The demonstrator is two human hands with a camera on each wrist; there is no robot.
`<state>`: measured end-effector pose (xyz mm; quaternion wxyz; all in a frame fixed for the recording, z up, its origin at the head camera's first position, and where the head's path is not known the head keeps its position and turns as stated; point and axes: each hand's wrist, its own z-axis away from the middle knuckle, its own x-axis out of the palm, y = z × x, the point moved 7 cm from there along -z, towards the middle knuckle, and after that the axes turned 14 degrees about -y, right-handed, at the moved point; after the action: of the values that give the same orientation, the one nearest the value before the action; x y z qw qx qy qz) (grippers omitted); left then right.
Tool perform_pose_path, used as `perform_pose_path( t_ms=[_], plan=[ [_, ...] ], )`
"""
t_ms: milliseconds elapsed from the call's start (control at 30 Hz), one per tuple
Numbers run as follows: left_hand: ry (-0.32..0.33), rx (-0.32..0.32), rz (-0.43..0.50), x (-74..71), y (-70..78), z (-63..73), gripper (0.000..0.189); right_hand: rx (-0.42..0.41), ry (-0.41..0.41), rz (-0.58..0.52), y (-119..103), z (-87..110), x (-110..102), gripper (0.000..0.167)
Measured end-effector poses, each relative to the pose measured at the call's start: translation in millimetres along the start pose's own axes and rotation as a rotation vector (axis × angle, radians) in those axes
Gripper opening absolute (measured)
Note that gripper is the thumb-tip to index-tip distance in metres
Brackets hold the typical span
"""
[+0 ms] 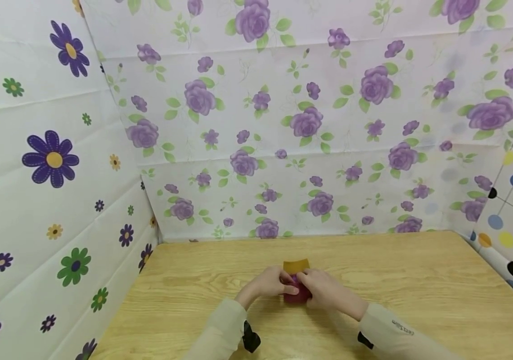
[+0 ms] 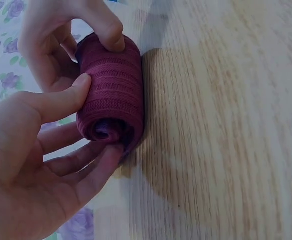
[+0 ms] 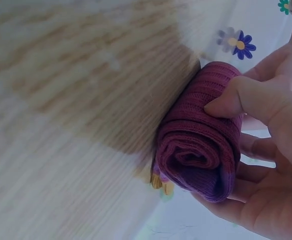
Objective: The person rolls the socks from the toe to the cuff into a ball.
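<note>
The counter point(image 1: 418, 280) here has a pale yellow, wood-grained top with darker streaks, and on it, about midway across, sits a coiled roll of ribbed maroon knit point(image 1: 296, 298), purple showing inside, with a mustard-yellow cloth end point(image 1: 296, 266) just beyond.

the rolled knit point(image 3: 198, 117) is ribbed in maroon, with purple shown inside its coil — its flat end point(image 1: 296, 266) is coloured mustard. the table point(image 1: 396, 270) is patterned with yellow-brown wood grain. on white, the back sheet point(image 1: 283, 180) is printed with purple roses and green leaves, the left sheet point(image 1: 13, 200) with purple, green and yellow-orange flowers — the right sheet point(image 1: 508, 200) with black, blue, orange and yellow dots.
</note>
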<state>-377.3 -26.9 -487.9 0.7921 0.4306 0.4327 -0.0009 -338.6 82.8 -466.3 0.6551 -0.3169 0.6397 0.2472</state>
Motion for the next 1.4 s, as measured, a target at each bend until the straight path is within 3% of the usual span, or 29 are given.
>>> perform_pose_path(
  t_ms=[267,667,867,1133,1300,1400],
  plan=[
    [0.07,0.043,0.003,-0.8,8.4,1.8,0.023,0.028,-0.077,-0.122,8,-3.1,1,0.039],
    [0.201,0.03,-0.033,-6.6,22.2,3.5,0.012,0.04,-0.151,-0.249,14,-6.2,-2,0.044],
    [0.242,0.026,-0.193,-5.4,30.7,4.9,0.012,0.036,-0.161,-0.235,15,-5.7,-1,0.039],
    [0.207,-0.022,-0.525,3.8,50.5,8.0,0.03,0.032,-0.174,-0.22,16,-5.7,0,0.012],
    [0.137,-0.039,-0.591,9.7,57.2,7.0,0.02,0.051,-0.186,-0.254,17,-5.9,4,0.013],
    [0.133,-0.035,-0.63,11.7,61.8,7.4,0.018,0.068,-0.186,-0.265,18,-5.6,5,0.017]
  ],
)
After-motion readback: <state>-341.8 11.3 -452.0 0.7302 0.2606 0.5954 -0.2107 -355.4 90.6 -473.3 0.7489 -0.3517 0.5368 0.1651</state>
